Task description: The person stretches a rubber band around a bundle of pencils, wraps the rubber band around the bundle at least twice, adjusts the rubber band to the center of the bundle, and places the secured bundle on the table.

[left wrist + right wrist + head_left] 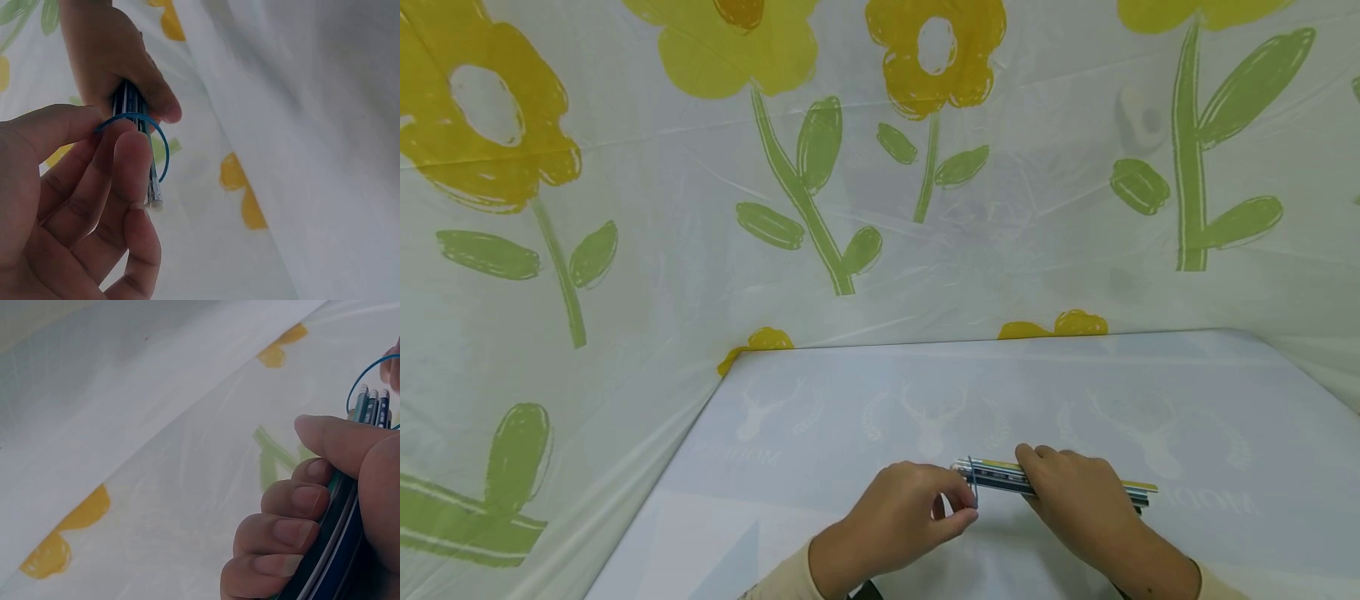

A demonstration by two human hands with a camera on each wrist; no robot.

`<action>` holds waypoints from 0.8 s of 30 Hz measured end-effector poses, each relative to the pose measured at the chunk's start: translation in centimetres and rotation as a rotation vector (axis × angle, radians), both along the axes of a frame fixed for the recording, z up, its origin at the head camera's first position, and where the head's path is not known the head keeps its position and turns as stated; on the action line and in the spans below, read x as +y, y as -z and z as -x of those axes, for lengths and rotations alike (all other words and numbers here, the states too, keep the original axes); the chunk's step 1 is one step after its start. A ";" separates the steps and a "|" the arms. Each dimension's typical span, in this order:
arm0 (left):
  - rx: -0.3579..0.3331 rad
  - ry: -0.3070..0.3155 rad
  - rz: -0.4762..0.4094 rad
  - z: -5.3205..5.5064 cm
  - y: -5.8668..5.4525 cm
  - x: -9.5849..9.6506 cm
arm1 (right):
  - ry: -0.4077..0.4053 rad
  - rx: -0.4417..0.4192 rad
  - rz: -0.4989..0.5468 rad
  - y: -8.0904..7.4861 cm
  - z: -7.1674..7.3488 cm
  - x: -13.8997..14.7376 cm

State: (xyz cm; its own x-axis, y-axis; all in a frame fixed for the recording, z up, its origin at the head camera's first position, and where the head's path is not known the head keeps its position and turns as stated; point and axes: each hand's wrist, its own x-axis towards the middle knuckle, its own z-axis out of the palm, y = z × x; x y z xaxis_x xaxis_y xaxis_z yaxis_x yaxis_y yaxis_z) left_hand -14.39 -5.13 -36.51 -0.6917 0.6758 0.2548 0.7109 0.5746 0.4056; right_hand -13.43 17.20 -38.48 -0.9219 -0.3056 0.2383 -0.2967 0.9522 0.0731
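Note:
My right hand grips a bundle of pencils above the white table, its fingers curled around their middle. In the right wrist view the pencils are dark green and blue, with pale eraser ends past my thumb. My left hand is at the left end of the bundle. Between its thumb and fingers it pinches a thin blue rubber band. The band loops around the eraser ends of the pencils, standing loose on one side in the left wrist view.
The white table carries faint deer-head prints. Behind and to the left hangs a pale sheet with yellow flowers and green leaves, meeting the table's back edge.

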 end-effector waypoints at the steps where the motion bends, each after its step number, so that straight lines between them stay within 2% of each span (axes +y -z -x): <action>1: 0.009 0.006 -0.003 0.0 0.0 0.0 | 0.001 -0.002 0.001 0.0 0.0 0.0; 6: 0.080 0.031 -0.011 -0.2 0.0 -0.1 | 0.006 -0.001 0.012 0.0 0.0 0.0; 14: 0.163 0.031 -0.050 -0.5 -0.1 -0.1 | 0.035 -0.027 0.035 -0.3 0.3 0.1; 24: 0.209 0.038 -0.082 -0.6 -0.3 0.0 | 0.034 -0.021 0.054 -0.3 0.4 0.3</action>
State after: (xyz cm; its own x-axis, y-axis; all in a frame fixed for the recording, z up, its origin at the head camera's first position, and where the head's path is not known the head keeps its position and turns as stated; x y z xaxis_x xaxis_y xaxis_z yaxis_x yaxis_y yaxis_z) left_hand -13.76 -5.14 -36.23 -0.5923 0.6719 0.4447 0.8050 0.5168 0.2913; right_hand -13.81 17.51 -38.13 -0.9363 -0.2614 0.2344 -0.2652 0.9641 0.0157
